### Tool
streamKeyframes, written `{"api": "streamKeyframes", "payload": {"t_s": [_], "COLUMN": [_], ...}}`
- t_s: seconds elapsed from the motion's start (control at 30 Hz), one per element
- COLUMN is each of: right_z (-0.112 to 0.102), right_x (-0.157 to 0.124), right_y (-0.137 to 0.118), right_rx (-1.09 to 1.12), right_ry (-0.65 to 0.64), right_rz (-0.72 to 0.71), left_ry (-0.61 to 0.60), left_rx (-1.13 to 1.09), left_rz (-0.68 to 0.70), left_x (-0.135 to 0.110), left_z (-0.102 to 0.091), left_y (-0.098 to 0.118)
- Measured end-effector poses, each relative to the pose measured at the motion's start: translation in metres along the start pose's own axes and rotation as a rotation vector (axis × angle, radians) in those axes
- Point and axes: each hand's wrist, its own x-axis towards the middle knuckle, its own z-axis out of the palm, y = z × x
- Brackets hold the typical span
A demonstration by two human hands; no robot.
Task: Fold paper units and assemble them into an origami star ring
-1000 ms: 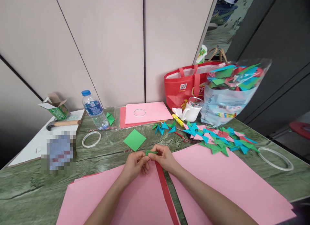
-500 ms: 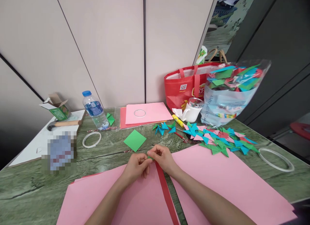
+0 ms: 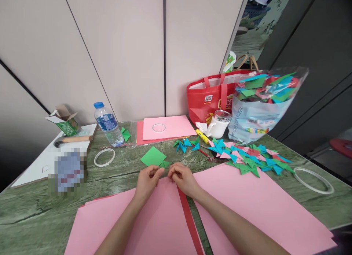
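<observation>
A small folded green paper piece [image 3: 165,164] lies just beyond my fingertips, by the near right edge of a flat green paper square [image 3: 153,156]. My left hand [image 3: 148,181] is beside the folded piece, loosely curled, its thumb apart from the fingers. Whether the thumb touches the piece I cannot tell. Close by, my right hand [image 3: 182,178] has its fingers bent in and gathered together; what they hold, if anything, is hidden. Both hands are over the far edge of a stack of pink paper [image 3: 154,218].
Another pink stack [image 3: 247,203] lies to the right, beneath part of a pile of folded paper pieces [image 3: 247,158]. Behind stand a white mug [image 3: 218,126], a red bag [image 3: 202,103] and a filled plastic bag [image 3: 247,117]. At left are a bottle [image 3: 108,125], tape roll [image 3: 105,157] and hammer [image 3: 74,139].
The green piece pinched between both hands is now beyond them, beside the green square. My left hand has shifted slightly left and up, and the gap between the hands is wider.
</observation>
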Motion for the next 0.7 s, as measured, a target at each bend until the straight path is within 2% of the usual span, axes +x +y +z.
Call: {"api": "streamKeyframes", "payload": {"t_s": [0.07, 0.13, 0.27, 0.47, 0.57, 0.7], "right_z": [-0.001, -0.003, -0.005, -0.005, -0.006, -0.006], "right_x": [0.000, 0.000, -0.002, -0.002, -0.001, -0.002], "right_y": [-0.001, -0.003, -0.006, -0.006, -0.006, -0.009], "right_rx": [-0.056, -0.061, -0.094, -0.131, -0.160, -0.026], "right_ry": [0.004, 0.030, 0.082, -0.005, 0.060, 0.172], "right_rz": [-0.009, 0.004, 0.007, -0.008, 0.001, 0.022], "left_ry": [0.095, 0.118, 0.052, 0.010, 0.063, 0.111], "left_rx": [0.062, 0.148, 0.249, 0.368, 0.378, 0.476], "left_rz": [0.077, 0.132, 0.160, 0.250, 0.318, 0.376], "left_x": [0.001, 0.001, 0.000, 0.000, 0.001, 0.004], "left_z": [-0.001, -0.002, -0.001, 0.000, -0.002, -0.003], "left_y": [-0.003, -0.004, -0.006, -0.010, -0.010, -0.020]}}
